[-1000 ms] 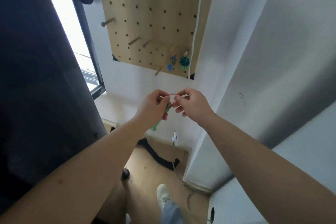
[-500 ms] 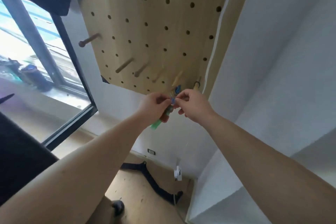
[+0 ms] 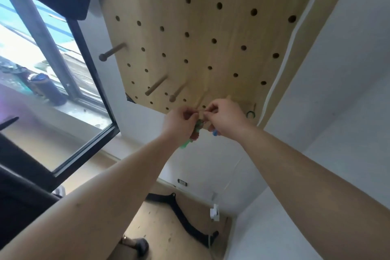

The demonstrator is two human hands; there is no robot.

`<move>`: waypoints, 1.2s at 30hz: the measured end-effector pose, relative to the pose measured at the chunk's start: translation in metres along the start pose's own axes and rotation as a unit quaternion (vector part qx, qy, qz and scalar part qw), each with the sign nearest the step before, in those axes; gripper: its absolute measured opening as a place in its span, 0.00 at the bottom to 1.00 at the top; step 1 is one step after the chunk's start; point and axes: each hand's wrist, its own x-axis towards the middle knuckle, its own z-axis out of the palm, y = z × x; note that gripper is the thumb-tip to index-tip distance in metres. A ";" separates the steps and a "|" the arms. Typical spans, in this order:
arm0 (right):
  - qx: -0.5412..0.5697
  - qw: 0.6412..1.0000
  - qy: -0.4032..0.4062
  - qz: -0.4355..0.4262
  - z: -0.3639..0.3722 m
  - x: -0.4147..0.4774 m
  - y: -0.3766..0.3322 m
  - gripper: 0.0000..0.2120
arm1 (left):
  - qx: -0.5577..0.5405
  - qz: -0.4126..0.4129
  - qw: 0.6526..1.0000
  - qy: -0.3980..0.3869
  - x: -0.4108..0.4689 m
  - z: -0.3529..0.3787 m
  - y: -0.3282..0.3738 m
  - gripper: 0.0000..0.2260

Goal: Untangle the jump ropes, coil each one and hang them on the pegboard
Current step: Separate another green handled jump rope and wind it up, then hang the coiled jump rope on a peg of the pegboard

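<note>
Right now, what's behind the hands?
Lower edge of the pegboard, then white wall. The left hand and right hand, pinching the jump rope, cover that stretch of board; any peg there is hidden.

Left hand [image 3: 179,122] and right hand [image 3: 226,118] hide most of the rope [image 3: 196,131]; the pegboard [image 3: 200,27] above is cut off.

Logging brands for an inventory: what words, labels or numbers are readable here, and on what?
No text can be read.
The pegboard: bare wood, no print.
The jump rope: no lettering shows.
The dark container by the window: too blurred to tell.
</note>
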 end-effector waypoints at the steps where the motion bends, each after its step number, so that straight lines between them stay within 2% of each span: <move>1: -0.011 1.000 -0.004 0.000 0.003 0.004 -0.005 0.05 | 0.008 0.000 1.000 0.009 0.005 -0.003 -0.004 0.06; 9: -0.084 0.996 -0.035 0.016 0.008 0.040 -0.023 0.05 | 0.028 -0.016 0.999 -0.007 0.034 -0.007 -0.011 0.06; 12: -0.127 0.991 -0.033 0.003 0.005 0.050 -0.019 0.05 | 0.074 0.007 0.997 -0.023 0.046 -0.006 -0.010 0.06; 18: -0.146 0.989 0.011 -0.006 -0.005 0.071 -0.015 0.03 | -0.037 0.004 0.998 -0.047 0.065 0.004 -0.006 0.08; 23: -0.189 0.981 0.051 -0.013 -0.004 0.082 -0.009 0.06 | -0.115 -0.062 0.989 -0.065 0.081 0.017 -0.004 0.09; 27: -0.198 0.980 0.028 -0.006 -0.005 0.083 -0.007 0.06 | -0.139 -0.112 0.981 -0.080 0.083 0.023 -0.004 0.10; 29: -0.190 0.981 0.027 -0.013 -0.006 0.080 -0.008 0.06 | -0.128 -0.117 0.982 -0.072 0.079 0.023 -0.008 0.09; 32: -0.166 0.985 0.030 -0.029 -0.010 0.069 -0.010 0.08 | -0.092 -0.120 0.988 -0.036 0.067 0.017 -0.017 0.14; 36: -0.121 0.990 0.044 -0.053 -0.010 0.040 -0.015 0.13 | -0.088 -0.141 0.986 0.002 0.040 -0.008 -0.027 0.12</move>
